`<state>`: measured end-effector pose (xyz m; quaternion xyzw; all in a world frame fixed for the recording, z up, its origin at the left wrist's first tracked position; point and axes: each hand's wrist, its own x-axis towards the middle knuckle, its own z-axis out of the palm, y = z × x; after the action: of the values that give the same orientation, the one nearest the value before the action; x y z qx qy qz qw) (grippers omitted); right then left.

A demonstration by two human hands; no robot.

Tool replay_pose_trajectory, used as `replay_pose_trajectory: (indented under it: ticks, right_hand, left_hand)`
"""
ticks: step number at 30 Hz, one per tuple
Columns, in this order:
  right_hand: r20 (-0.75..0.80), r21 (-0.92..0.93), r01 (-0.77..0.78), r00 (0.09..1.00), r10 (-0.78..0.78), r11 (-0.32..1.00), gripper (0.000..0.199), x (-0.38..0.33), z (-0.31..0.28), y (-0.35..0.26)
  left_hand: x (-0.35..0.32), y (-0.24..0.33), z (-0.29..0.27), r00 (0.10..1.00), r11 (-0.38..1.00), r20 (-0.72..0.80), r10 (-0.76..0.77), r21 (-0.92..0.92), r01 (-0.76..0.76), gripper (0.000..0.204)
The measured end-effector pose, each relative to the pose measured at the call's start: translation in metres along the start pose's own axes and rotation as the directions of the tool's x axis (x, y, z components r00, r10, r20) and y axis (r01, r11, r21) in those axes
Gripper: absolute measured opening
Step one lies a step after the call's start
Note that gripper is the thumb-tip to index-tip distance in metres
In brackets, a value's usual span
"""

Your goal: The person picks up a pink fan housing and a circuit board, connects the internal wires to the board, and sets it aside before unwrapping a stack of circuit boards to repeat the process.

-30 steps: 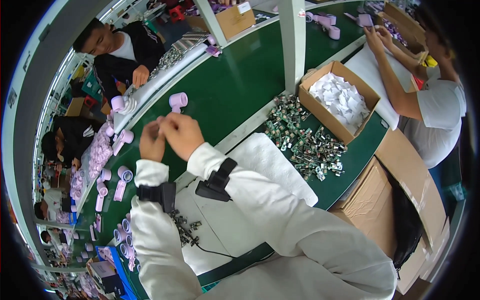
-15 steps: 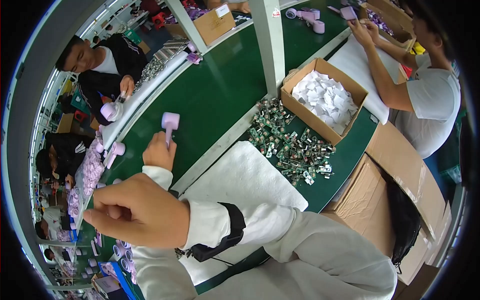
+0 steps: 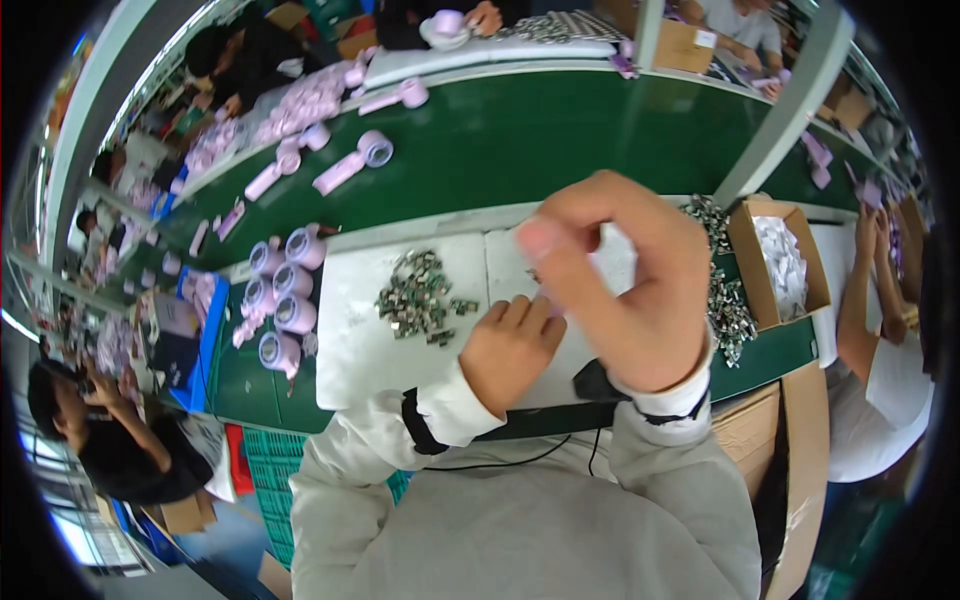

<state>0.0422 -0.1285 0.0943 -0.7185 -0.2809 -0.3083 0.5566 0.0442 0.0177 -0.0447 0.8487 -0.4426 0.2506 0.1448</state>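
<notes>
My left hand (image 3: pixel 512 355) is low over the white foam mat (image 3: pixel 355 365), its fingers curled. Whatever its fingertips hold is covered by my right hand. My right hand (image 3: pixel 640 275) is raised nearer the camera, thumb and fingers bent into a loose ring and slightly blurred. I cannot make out anything in it. Left of my left hand, a pile of small green circuit boards (image 3: pixel 412 295) lies on the mat. Beyond the mat's left edge stands a cluster of lilac round-headed devices (image 3: pixel 293 280), which look like handheld fans.
A green conveyor (image 3: pixel 520 130) runs across the far side, carrying a lilac device (image 3: pixel 355 163). An open carton (image 3: pixel 742 262) of white paper pieces stands at right, beside more circuit boards (image 3: pixel 733 320). A blue bin (image 3: pixel 203 345) is at left. Co-workers sit around.
The view has swung left and down to the mat. My left hand was over the conveyor at a lilac device; now it is drawn back above the mat, beside my right hand.
</notes>
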Motion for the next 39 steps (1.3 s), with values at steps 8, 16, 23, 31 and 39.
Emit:
replay_pose_trajectory:
  ticks: [8, 16, 23, 31, 39]
  right_hand:
    - [0.395, -0.783, 0.002, 0.773, 0.496, 0.622, 0.024, -0.095, -0.029, 0.043]
    - [0.342, -0.580, -0.208, 0.816, 0.467, 0.788, 0.033, -0.120, -0.010, 0.052]
    - [0.371, -0.612, -0.219, 0.769, 0.520, 0.760, 0.022, -0.113, 0.005, 0.074]
    - [0.239, -0.843, -0.126, 0.783, 0.574, 0.523, 0.031, -0.081, -0.011, 0.118]
    - [0.284, -0.839, -0.065, 0.794, 0.537, 0.540, 0.047, -0.048, -0.026, 0.097]
  left_hand:
    - [-0.048, 0.019, -0.025, 0.929, 0.984, 0.329, 0.169, -0.011, -0.175, 0.013]
    - [-0.039, -0.021, -0.035, 0.945, 0.945, 0.260, -0.201, -0.202, 0.256, 0.025]
    - [-0.042, -0.037, -0.038, 0.873, 0.880, 0.314, -0.372, -0.179, 0.440, 0.022]
    - [-0.062, -0.048, -0.064, 0.937, 0.789, 0.146, -0.319, -0.507, 0.347, 0.017]
    - [-0.091, -0.058, -0.041, 0.973, 0.922, 0.194, -0.129, -0.338, 0.190, 0.013]
